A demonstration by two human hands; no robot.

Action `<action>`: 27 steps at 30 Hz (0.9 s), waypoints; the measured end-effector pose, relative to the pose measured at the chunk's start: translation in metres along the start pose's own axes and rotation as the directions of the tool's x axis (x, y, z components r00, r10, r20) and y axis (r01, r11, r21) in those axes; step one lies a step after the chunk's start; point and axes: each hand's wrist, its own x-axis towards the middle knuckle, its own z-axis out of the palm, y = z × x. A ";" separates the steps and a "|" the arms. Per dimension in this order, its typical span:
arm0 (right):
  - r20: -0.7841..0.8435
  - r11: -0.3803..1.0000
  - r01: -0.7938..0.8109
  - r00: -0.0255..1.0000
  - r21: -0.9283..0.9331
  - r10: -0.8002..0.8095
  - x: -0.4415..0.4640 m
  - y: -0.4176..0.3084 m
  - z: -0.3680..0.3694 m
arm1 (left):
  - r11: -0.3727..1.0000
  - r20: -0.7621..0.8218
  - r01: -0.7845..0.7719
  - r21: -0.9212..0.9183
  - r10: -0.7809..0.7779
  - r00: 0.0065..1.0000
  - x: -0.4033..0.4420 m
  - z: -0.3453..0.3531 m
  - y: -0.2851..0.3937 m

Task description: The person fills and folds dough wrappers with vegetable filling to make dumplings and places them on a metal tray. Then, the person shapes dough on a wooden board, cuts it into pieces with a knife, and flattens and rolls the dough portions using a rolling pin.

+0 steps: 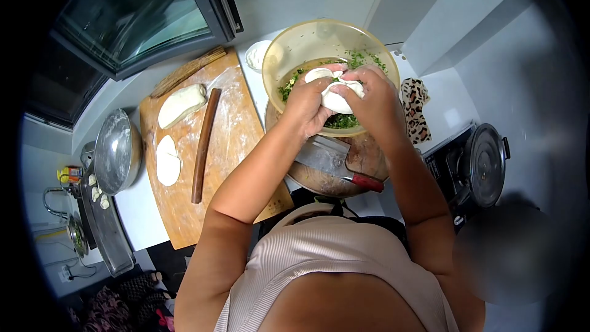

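Above a large yellowish translucent bowl, both my hands grip a white dough wrapper folded partly around a bit of green filling. My left hand cups it from the left and below. With bent fingers, my right hand pinches its edge from the right. Chopped green filling lies in the bowl under them. Nearer to me, a cleaver with a red handle rests on a round wooden chopping block.
Left, a floured board bears a rolling pin, a dough log and flattened dough. Beyond are a metal bowl and a tray with several dough pieces. A lidded pan stands right. An open window juts in.
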 end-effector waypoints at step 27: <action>0.055 0.964 0.238 0.968 0.116 -0.245 0.007 0.048 0.013 | 0.980 0.098 -0.123 -0.156 0.139 0.985 0.035 -0.030 -0.039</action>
